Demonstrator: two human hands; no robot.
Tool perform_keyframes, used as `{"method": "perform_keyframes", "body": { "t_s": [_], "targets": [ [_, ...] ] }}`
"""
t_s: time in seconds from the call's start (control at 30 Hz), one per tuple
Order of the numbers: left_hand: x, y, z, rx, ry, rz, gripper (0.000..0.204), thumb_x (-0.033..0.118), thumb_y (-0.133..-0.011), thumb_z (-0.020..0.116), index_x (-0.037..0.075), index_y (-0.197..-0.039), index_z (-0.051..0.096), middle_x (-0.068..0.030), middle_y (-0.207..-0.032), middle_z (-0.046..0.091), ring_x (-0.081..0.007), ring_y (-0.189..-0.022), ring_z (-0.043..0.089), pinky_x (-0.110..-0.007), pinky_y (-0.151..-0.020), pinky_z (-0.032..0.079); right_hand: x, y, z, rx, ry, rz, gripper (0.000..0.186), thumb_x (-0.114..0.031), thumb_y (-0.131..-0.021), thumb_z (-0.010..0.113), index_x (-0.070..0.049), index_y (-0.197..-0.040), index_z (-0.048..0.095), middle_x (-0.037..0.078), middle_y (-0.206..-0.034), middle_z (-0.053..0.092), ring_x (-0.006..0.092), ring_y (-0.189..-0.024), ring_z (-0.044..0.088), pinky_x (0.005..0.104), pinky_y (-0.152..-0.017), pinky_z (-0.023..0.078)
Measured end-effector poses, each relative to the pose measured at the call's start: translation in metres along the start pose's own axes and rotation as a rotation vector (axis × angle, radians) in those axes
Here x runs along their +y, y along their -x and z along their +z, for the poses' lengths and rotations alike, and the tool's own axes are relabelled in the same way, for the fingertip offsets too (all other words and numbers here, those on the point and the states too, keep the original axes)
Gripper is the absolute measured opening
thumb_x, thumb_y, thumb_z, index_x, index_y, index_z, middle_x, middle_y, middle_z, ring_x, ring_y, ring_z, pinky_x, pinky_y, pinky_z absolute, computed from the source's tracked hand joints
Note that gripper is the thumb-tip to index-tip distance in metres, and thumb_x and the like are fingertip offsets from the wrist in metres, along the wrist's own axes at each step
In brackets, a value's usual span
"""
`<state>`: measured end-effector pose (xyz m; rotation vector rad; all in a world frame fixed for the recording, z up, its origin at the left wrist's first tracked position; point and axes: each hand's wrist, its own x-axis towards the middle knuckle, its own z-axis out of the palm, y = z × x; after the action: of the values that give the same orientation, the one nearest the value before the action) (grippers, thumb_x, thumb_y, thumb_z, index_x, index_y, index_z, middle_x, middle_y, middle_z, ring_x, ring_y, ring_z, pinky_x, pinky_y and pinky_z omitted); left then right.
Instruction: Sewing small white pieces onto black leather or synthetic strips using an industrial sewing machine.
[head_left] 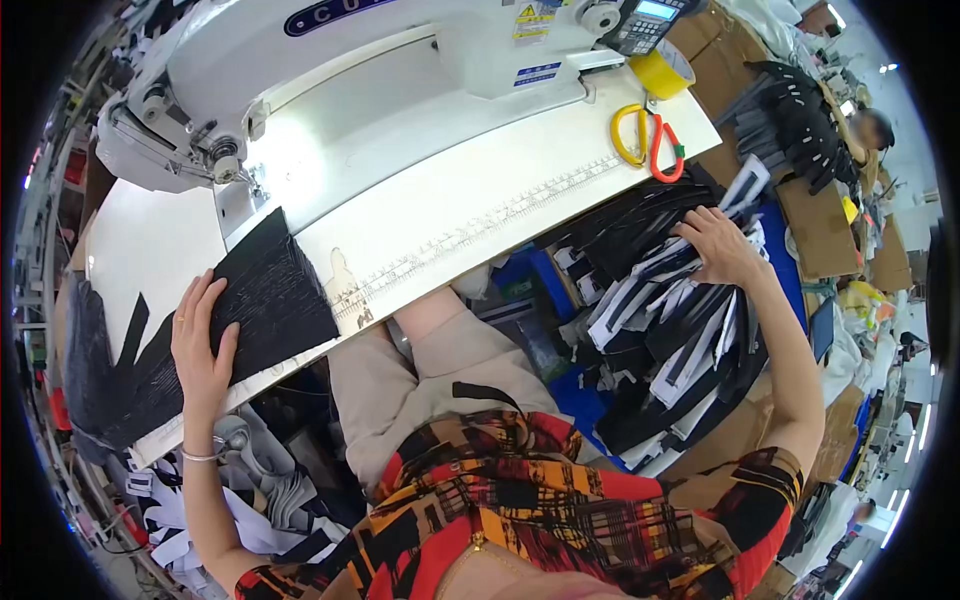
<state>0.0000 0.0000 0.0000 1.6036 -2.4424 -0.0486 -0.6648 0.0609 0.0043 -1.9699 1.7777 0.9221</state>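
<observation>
My left hand [203, 335] lies flat, fingers and thumb apart, on a dark fabric panel [275, 290] at the left of the sewing table. The panel's upper corner reaches just below the needle area of a white sewing machine [370, 75]. On the right, my right hand [725, 248] rests on a heap of black fabric pieces with white strips [665, 325]. Its fingers curve over the top of the heap, apart from the thumb; no piece shows clearly gripped between them. A ring and a bracelet are on my left hand and wrist.
Scissors with yellow and red handles [645, 140] lie at the table's right end, beside a yellow tape roll [662, 72]. A ruler scale runs along the white tabletop [440, 215]. Grey and white cloth scraps [270, 485] are piled below left. Cardboard and more dark garments stand far right.
</observation>
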Motion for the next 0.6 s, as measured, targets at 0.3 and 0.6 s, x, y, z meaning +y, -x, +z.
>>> {"method": "perform_keyframes", "body": {
  "t_s": [0.3, 0.6],
  "targets": [
    [-0.004, 0.004, 0.000, 0.049, -0.004, 0.013, 0.046, 0.021, -0.091, 0.060, 0.008, -0.136, 0.057, -0.0122, -0.146, 0.052, -0.0328, -0.138, 0.045, -0.044, -0.114, 0.035, 0.002, 0.003, 0.008, 0.437, 0.043, -0.361, 0.065, -0.015, -0.053, 0.087, -0.004, -0.109, 0.056, 0.013, -0.093, 0.065, 0.0341, -0.097, 0.060, 0.0405, -0.094, 0.045],
    [-0.005, 0.004, 0.003, 0.061, -0.019, 0.024, 0.048, 0.023, -0.091, 0.062, 0.010, -0.137, 0.057, -0.0105, -0.146, 0.052, -0.0315, -0.137, 0.045, -0.045, -0.114, 0.035, -0.018, 0.065, -0.030, 0.558, 0.045, -0.146, 0.067, -0.006, -0.049, 0.086, -0.005, -0.107, 0.054, 0.013, -0.092, 0.062, 0.0343, -0.094, 0.061, 0.0413, -0.085, 0.050]
  ]
}}
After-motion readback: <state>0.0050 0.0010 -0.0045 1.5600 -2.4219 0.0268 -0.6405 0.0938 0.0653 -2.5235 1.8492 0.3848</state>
